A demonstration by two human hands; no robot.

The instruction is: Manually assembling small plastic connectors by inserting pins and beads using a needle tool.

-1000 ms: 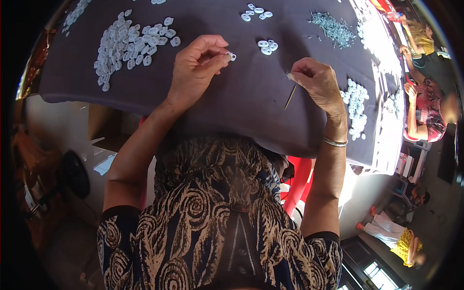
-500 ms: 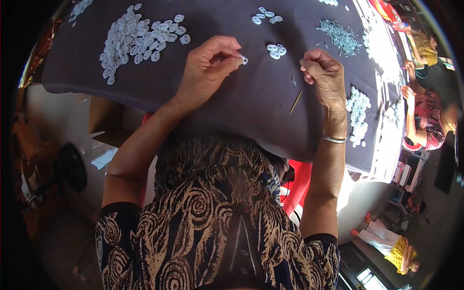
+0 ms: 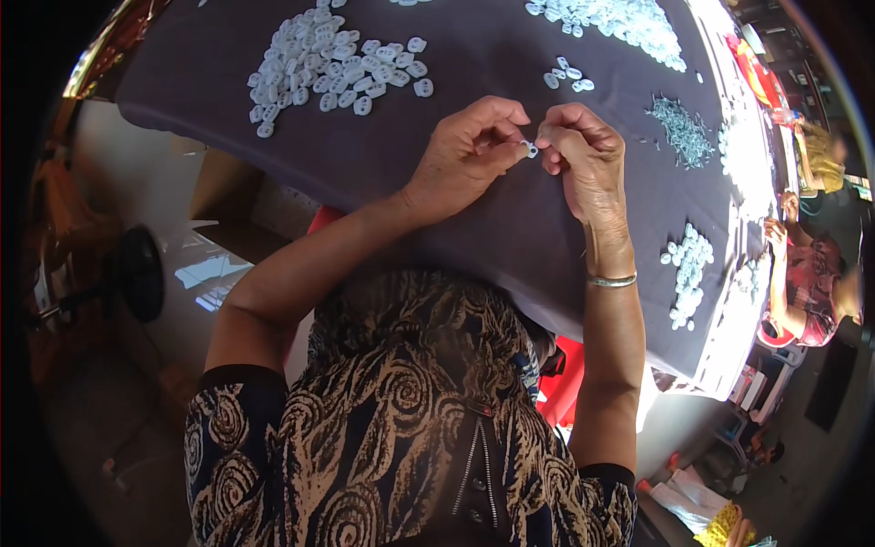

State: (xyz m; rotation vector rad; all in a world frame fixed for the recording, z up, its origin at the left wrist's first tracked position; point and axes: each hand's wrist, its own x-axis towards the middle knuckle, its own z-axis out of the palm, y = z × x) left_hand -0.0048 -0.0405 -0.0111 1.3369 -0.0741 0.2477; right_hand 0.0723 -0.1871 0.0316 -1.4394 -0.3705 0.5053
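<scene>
Between the thumb and fingertips of my left hand (image 3: pixel 469 159) is a small white plastic piece with holes (image 3: pixel 531 149), pinched above the dark tablecloth. My right hand (image 3: pixel 588 159) has its fingertips closed right beside that piece, touching or almost touching it. Whatever the right fingers hold is too small to make out. Beyond the hands lies a small cluster of white pieces (image 3: pixel 568 75). A large pile of similar white oval pieces (image 3: pixel 337 68) is spread to the left.
A heap of thin grey-green metal bits (image 3: pixel 685 135) lies to the right. Nearer on that side is a pile of small white parts (image 3: pixel 689 273). Another white pile (image 3: pixel 620 23) is at the far edge. A person in red (image 3: pixel 807 283) sits past the sunlit table end.
My right hand has come over to the left hand, and its fingertips now meet at the white piece. The whole view has shifted, and the thin brownish stick on the cloth no longer shows.
</scene>
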